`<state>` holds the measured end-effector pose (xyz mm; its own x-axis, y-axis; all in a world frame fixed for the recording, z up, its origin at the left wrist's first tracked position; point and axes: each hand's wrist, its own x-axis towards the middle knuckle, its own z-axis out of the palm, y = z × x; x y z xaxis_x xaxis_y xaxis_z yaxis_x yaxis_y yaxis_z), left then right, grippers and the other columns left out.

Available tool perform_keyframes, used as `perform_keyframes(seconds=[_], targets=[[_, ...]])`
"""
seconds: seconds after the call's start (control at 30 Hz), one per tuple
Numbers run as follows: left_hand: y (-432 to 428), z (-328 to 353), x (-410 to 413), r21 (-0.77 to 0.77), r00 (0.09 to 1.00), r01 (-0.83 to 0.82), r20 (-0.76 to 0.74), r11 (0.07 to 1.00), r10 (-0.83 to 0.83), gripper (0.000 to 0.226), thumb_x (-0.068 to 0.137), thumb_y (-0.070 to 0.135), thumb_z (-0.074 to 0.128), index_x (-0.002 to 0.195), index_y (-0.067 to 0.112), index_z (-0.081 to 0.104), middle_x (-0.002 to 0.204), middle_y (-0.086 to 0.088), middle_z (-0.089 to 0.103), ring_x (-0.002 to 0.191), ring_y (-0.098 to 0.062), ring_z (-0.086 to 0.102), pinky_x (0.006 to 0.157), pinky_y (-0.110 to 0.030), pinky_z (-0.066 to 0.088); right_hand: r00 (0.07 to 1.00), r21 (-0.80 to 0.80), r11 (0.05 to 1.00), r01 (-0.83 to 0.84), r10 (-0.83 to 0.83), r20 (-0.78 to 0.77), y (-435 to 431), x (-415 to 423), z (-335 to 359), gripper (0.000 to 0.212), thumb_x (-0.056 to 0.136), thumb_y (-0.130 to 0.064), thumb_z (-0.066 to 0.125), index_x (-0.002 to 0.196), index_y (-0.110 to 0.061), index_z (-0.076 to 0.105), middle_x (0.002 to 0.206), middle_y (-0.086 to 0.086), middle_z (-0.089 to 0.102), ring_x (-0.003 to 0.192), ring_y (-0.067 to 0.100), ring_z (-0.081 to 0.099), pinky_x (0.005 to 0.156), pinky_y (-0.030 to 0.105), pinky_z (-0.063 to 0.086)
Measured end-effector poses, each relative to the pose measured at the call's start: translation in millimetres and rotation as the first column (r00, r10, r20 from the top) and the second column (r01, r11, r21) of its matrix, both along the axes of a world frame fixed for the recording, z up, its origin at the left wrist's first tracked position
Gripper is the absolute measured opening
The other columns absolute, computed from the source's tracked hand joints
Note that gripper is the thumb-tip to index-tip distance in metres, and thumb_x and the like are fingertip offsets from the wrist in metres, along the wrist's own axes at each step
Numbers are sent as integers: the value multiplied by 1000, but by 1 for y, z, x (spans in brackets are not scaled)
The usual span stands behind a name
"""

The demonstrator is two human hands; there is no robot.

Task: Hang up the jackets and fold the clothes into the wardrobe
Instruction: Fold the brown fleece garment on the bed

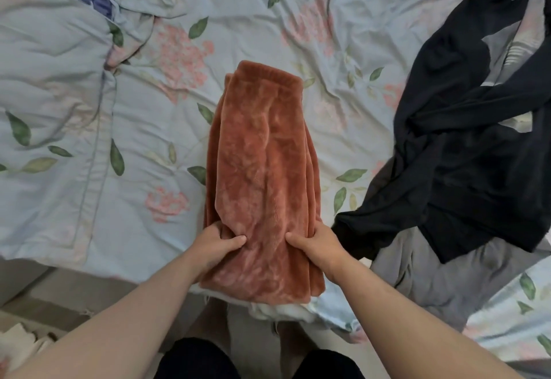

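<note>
A rust-orange fleece garment [262, 164] lies folded into a long narrow strip on the bed, running from the near edge toward the middle. My left hand [216, 244] grips its left side near the near end, thumb on top and fingers tucked under the fabric. My right hand [317, 244] grips the right side at the same height, thumb on top. A black sheer garment [465, 140] lies crumpled to the right. A grey garment [441, 277] lies partly under the black one at the bed's near right edge.
The bed is covered by a pale blue floral sheet [149, 110], with a bunched duvet [50, 59] at the left. The bed edge and floor [59, 298] show at the bottom, with some pale cloth at the lower left corner.
</note>
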<state>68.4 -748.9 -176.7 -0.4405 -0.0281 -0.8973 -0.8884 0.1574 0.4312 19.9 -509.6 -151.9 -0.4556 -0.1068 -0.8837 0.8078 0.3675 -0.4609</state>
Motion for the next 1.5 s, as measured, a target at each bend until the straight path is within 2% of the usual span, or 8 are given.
perform_keyframes(seconds=[0.1, 0.23, 0.4, 0.57, 0.67, 0.93, 1.27, 1.5], targets=[[1, 9, 13, 73, 999, -46, -3, 996, 47, 36, 82, 40, 77, 112, 24, 64, 108, -1, 72, 102, -20, 69, 101, -43, 51, 1000, -15, 1000, -23, 23, -14, -1, 6, -1, 38, 78, -29, 82, 113, -28, 68, 109, -11, 71, 101, 12, 68, 93, 35, 55], [-7, 13, 44, 220, 876, -476, 198, 851, 439, 44, 84, 40, 73, 117, 12, 65, 111, -16, 73, 104, -34, 70, 98, -51, 52, 989, -87, 986, 140, -135, 61, -2, 13, 1, 20, 88, -15, 73, 105, -23, 71, 103, -1, 76, 93, 17, 73, 80, 32, 58], [-3, 1, 63, -265, 987, -160, -30, 951, 157, 24, 97, 38, 60, 105, 16, 67, 99, -3, 73, 95, -25, 70, 88, -44, 56, 989, 84, 989, 124, -116, -91, 2, 28, -9, 11, 89, -25, 72, 99, -22, 69, 98, -4, 72, 93, 17, 69, 87, 38, 58], [6, 4, 77, -180, 925, -380, -77, 907, 372, 53, 82, 42, 75, 120, 11, 53, 109, -3, 65, 96, -18, 66, 75, -30, 54, 967, 360, 930, 73, 22, -254, 8, 47, -12, 61, 71, -57, 78, 118, -24, 58, 111, -6, 62, 101, 15, 63, 88, 39, 56], [7, 6, 81, -85, 900, -437, -33, 895, 436, 57, 80, 33, 79, 123, 9, 50, 110, -6, 67, 92, -20, 70, 65, -25, 56, 993, 399, 915, 55, -8, -120, 9, 68, -15, 99, 55, -65, 82, 134, -20, 44, 127, 0, 50, 113, 21, 57, 97, 44, 53], [5, 28, 65, 56, 888, -446, 159, 894, 433, 31, 88, 19, 72, 114, 3, 67, 99, -16, 76, 90, -31, 74, 79, -39, 59, 922, 40, 953, 300, -300, 243, 11, 69, 4, 39, 86, -28, 74, 120, -13, 63, 110, 4, 73, 100, 23, 70, 92, 39, 56], [31, 72, 185, 80, 839, -356, 466, 931, 281, 27, 93, 11, 65, 116, -2, 67, 101, -22, 74, 93, -36, 73, 88, -45, 57, 868, 178, 983, 35, -119, 483, 44, 167, 54, 33, 78, -21, 73, 109, -12, 68, 92, 7, 77, 82, 26, 75, 66, 32, 57], [20, 96, 181, -11, 852, -341, 419, 940, 314, 75, 61, 31, 85, 122, -6, 62, 102, -25, 73, 90, -37, 73, 83, -42, 57, 925, 144, 989, 30, -82, 371, 48, 156, 86, 35, 82, -19, 78, 114, -15, 66, 94, 0, 77, 87, 17, 74, 82, 33, 59]])
